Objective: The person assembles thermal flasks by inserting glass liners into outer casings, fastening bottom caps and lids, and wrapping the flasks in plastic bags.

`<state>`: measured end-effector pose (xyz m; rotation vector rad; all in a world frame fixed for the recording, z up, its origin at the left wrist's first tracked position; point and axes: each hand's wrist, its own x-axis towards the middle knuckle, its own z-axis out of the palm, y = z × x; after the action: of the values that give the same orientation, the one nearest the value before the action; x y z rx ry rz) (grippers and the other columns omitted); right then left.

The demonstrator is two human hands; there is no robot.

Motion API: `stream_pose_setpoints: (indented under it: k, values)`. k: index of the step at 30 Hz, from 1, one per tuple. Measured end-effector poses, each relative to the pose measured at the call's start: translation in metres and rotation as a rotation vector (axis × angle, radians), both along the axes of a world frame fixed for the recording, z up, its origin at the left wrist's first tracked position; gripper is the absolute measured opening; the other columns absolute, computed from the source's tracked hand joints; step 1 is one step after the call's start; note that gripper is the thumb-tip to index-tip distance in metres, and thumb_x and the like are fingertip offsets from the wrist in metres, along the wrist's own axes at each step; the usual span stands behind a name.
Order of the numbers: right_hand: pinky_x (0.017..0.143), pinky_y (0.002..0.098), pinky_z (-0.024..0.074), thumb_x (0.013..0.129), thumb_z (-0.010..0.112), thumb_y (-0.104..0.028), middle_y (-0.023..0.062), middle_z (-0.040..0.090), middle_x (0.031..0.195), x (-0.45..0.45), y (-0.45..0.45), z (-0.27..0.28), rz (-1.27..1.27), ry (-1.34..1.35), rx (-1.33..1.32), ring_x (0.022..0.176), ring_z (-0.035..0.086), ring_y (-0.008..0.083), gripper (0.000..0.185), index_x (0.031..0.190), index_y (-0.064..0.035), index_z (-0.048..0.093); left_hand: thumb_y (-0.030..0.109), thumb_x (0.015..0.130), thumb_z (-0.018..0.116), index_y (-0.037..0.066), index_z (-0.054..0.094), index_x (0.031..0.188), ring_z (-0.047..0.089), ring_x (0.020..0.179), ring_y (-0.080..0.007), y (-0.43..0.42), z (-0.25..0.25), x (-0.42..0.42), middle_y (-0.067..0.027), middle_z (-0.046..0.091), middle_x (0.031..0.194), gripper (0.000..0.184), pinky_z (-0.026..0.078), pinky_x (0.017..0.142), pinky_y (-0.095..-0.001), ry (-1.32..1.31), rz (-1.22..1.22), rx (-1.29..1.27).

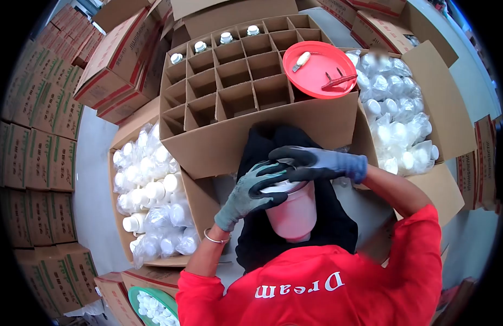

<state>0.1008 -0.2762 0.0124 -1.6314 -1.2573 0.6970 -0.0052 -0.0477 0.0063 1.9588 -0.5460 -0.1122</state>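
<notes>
A pale, pinkish plastic jar (292,214) with a whitish top stands between the person's legs, tilted slightly. My left hand (250,191), in a grey-green glove with dark fingertips, is closed around the upper left side of the jar. Over its top and right rim curl the fingers of my right hand (311,164), which wears a blue-grey glove. Much of the jar's top is hidden under both gloves. Just ahead is a divided cardboard box (257,133), with several white-capped bottles (226,38) in its far row of compartments.
A red plastic lid (316,76) holding a small knife (301,61) and a red tool (338,81) rests on the divided box's right corner. Open cartons of bagged white bottles flank me, left (153,191) and right (402,127). A green basin (134,296) of white caps sits lower left.
</notes>
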Motion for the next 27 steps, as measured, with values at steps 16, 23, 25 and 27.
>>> stream_pose_setpoints:
  k: [16,23,25,27]
  values:
    - [0.083,0.0366,0.0515,0.083,0.062,-0.022,0.0175,0.066,0.107,-0.020,0.009,-0.014,-0.341,-0.190,-0.003,0.095,0.065,0.0329,0.039,0.117,-0.0038,0.060,0.020,0.100,0.050,-0.005,0.064,0.106,0.066,0.081,-0.0185,-0.017,-0.003,-0.001,-0.0146,0.069,0.085,0.030,0.051,0.078,-0.0305,0.296,0.484,-0.175]
    - [0.095,0.0396,0.0452,0.092,0.058,-0.031,0.0199,0.063,0.114,-0.032,0.016,0.000,-0.369,-0.086,-0.017,0.108,0.059,0.0350,0.044,0.121,0.0018,0.057,0.018,0.094,0.049,0.002,0.068,0.102,0.062,0.102,-0.0365,-0.002,-0.009,0.003,-0.0158,0.068,0.105,0.025,0.046,0.095,-0.0430,-0.141,0.225,-0.090]
    - [0.097,0.0397,0.0444,0.093,0.058,-0.032,0.0207,0.062,0.116,-0.035,0.012,-0.002,-0.316,0.003,-0.038,0.110,0.058,0.0347,0.045,0.123,0.0022,0.056,0.021,0.092,0.049,0.002,0.067,0.106,0.060,0.108,-0.0362,-0.007,-0.001,-0.003,-0.0154,0.066,0.111,0.029,0.042,0.101,-0.0450,-0.178,0.166,-0.036]
    - [0.099,0.0396,0.0430,0.093,0.059,-0.034,0.0197,0.058,0.123,-0.025,0.006,-0.012,-0.174,0.102,0.016,0.115,0.056,0.0319,0.052,0.130,0.0015,0.051,0.021,0.093,0.047,0.001,0.064,0.113,0.059,0.111,-0.0374,-0.017,0.005,-0.018,-0.0175,0.064,0.116,0.033,0.041,0.101,-0.0470,-0.253,0.225,0.106]
